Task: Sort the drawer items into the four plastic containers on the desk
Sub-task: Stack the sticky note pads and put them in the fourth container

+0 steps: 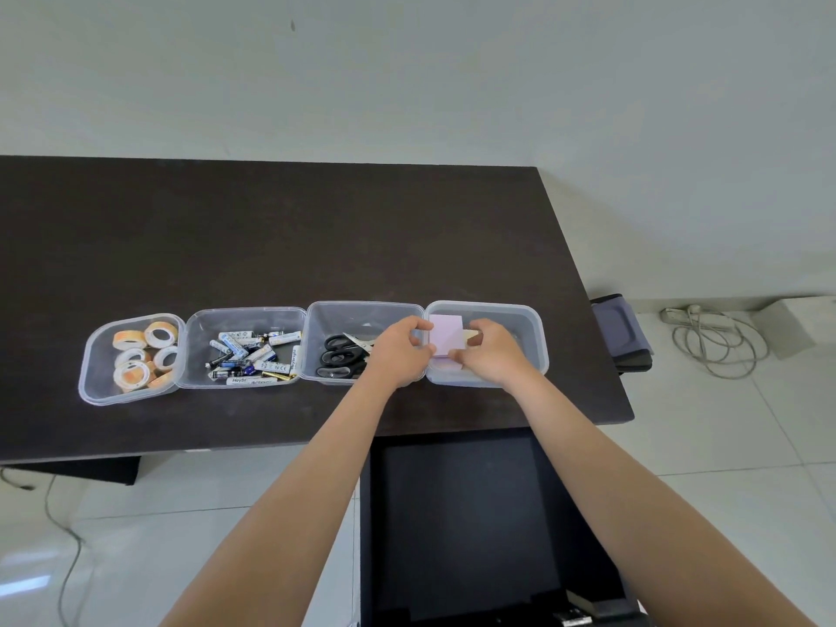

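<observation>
Hands, left hand [400, 350] and right hand [491, 353], pinch the pink notepad [445, 339] flat (opposite edges) directly above the rightmost container [524, 316]; drop straight down.

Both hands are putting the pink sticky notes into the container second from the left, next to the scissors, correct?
Not quite. In the head view both hands, left hand and right hand, hold the pink sticky notes over the rightmost container, beside the scissors.
</observation>
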`<state>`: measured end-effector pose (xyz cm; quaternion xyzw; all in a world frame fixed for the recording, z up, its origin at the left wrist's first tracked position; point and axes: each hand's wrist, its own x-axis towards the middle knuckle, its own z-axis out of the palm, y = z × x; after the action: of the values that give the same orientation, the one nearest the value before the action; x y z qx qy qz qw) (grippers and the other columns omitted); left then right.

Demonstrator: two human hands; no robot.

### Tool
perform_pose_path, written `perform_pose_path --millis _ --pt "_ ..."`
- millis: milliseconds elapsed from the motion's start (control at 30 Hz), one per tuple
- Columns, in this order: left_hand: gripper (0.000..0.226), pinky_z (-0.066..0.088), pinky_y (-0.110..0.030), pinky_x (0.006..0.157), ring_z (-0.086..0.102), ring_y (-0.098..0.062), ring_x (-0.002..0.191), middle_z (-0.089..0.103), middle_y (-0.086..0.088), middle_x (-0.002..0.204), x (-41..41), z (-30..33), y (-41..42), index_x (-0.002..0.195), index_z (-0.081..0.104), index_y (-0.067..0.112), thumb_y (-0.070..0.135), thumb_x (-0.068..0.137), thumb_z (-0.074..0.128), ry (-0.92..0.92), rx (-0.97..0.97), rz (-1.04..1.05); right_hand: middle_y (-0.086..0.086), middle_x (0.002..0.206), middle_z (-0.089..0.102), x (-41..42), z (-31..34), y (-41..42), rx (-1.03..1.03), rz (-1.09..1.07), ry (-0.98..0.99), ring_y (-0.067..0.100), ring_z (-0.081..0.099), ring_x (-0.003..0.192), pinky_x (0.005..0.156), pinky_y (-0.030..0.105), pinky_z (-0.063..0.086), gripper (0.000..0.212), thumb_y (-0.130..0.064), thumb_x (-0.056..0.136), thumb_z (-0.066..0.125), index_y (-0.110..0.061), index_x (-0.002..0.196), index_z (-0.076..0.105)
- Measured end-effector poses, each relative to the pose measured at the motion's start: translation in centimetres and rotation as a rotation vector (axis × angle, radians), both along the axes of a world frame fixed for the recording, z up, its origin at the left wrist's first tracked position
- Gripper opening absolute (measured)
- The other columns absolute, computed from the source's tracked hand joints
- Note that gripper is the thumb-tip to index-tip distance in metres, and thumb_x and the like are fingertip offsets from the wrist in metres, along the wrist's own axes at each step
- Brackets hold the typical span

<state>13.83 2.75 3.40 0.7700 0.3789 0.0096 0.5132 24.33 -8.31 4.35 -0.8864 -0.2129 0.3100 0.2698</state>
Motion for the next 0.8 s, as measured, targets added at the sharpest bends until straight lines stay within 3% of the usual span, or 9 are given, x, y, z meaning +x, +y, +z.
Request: perform_pose_path --millis 100,300,467,600,700,767,800 --pt "0.040 0.043 -0.025 0.090 0.057 -0.020 0.105 0.053 -0.005 0.121 -1.1 0.2 -1.4 0.128 0.052 0.020 0.018 0.088 0.060 -0.055 0.173 0.012 0.004 0.126 0.057 -1.3 0.2 -1.9 0.182 -0.089 -0.125 0.018 0.057 0.110 0.091 0.027 0.045 0.056 -0.014 0.084 0.068 -0.013 0.136 0.046" --pt "0.031 0.035 -0.006 0.091 0.048 -0.005 0.103 0.055 -0.001 0.113 -7.2 -0.1 -6.8 0.118 0.061 0.013 0.012 0.087 0.061 -0.369 0.359 0.195 0.000 0.101 0.058 -9.1 -1.3 -9.0 0.535 -0.144 -0.396 0.009 0.059 0.082 0.074 0.015 0.047 0.031 0.000 0.082 0.064 -0.011 0.111 0.062" --pt "0.035 0.031 0.000 0.084 0.050 -0.007 0.106 0.050 0.004 0.117 -13.8 -3.0 -12.7 0.124 0.058 0.018 0.016 0.090 0.059 -0.216 0.235 0.297 -0.002 0.096 0.058 -17.9 -6.3 -16.3 0.461 -0.174 -0.191 0.006 0.059 0.084 0.072 0.007 0.046 0.030 -0.002 0.084 0.063 -0.013 0.111 0.062" --pt "0.041 0.034 -0.019 0.097 0.046 -0.011 0.120 0.047 0.001 0.131 -18.7 -5.4 -17.8 0.131 0.051 0.018 0.022 0.091 0.058 -0.032 0.159 0.321 0.001 0.090 0.059 -23.6 -8.9 -21.8 0.428 -0.262 -0.057 0.007 0.058 0.081 0.069 0.008 0.044 0.028 -0.001 0.084 0.061 -0.021 0.104 0.060" --pt "0.045 0.036 -0.027 0.101 0.043 -0.020 0.126 0.047 -0.003 0.134 -22.2 -7.4 -21.1 0.133 0.049 0.017 0.025 0.090 0.060 0.088 0.142 0.342 0.005 0.092 0.058 -27.0 -10.5 -25.0 0.370 -0.493 0.070 0.020 0.058 0.083 0.067 0.012 0.043 0.030 -0.006 0.084 0.062 -0.031 0.094 0.048" --pt "0.049 0.037 -0.032 0.102 0.041 -0.024 0.127 0.046 -0.005 0.136 -24.1 -8.6 -22.4 0.133 0.049 0.016 0.028 0.087 0.063 0.159 0.139 0.358 0.009 0.110 0.054 -28.3 -11.3 -26.2 0.309 -0.677 0.205 0.024 0.057 0.092 0.075 0.021 0.043 0.034 -0.010 0.085 0.065 -0.022 0.110 0.045" --pt "0.053 0.038 -0.035 0.103 0.041 -0.025 0.127 0.045 -0.006 0.138 -24.9 -9.0 -22.8 0.134 0.047 0.017 0.030 0.086 0.065 0.194 0.112 0.369 0.011 0.119 0.050 -28.5 -11.6 -26.6 0.279 -0.730 0.284 0.025 0.056 0.096 0.081 0.026 0.043 0.049 -0.013 0.085 0.067 -0.016 0.124 0.038"
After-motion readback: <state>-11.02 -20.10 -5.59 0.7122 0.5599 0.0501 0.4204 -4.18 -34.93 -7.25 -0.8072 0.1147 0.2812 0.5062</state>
